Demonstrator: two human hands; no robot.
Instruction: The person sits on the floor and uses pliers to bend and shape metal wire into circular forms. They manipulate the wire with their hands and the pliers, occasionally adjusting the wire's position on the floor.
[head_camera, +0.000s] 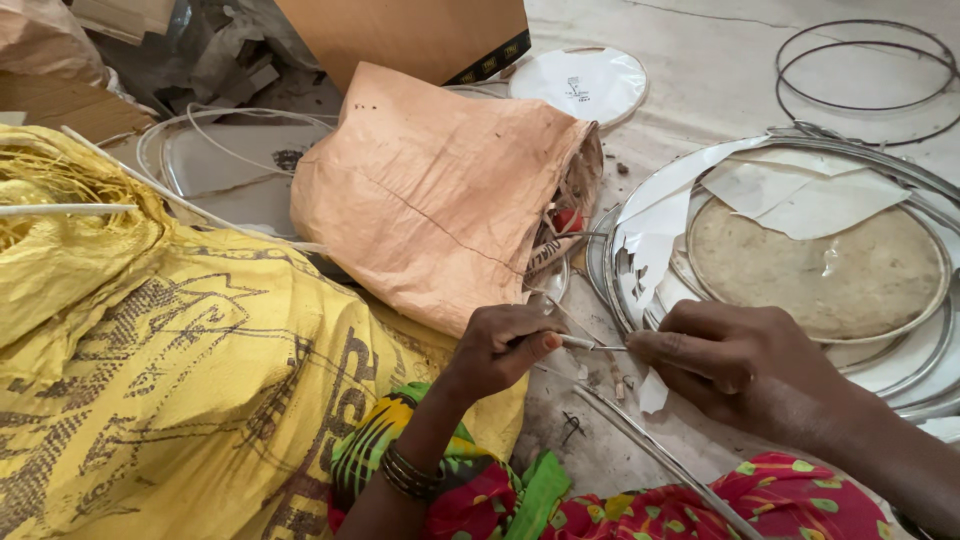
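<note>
My left hand (505, 345) pinches the end of a thin white tube (578, 342) from which a bare metal wire (608, 348) sticks out. My right hand (745, 360) meets it from the right, fingertips closed on the wire's other end. Both hands hover just above the floor, in front of a peach woven sack (430, 190). A long thin metal rod (660, 455) runs diagonally under my right wrist. Several dark bangles circle my left wrist.
A big yellow printed sack (170, 370) fills the left. Stacked round metal rings and discs with torn white paper (800, 200) lie at right around a brown disc (815, 270). Black wire hoops (865, 65), a white round disc (585, 82) and a cardboard box (410, 35) sit farther back.
</note>
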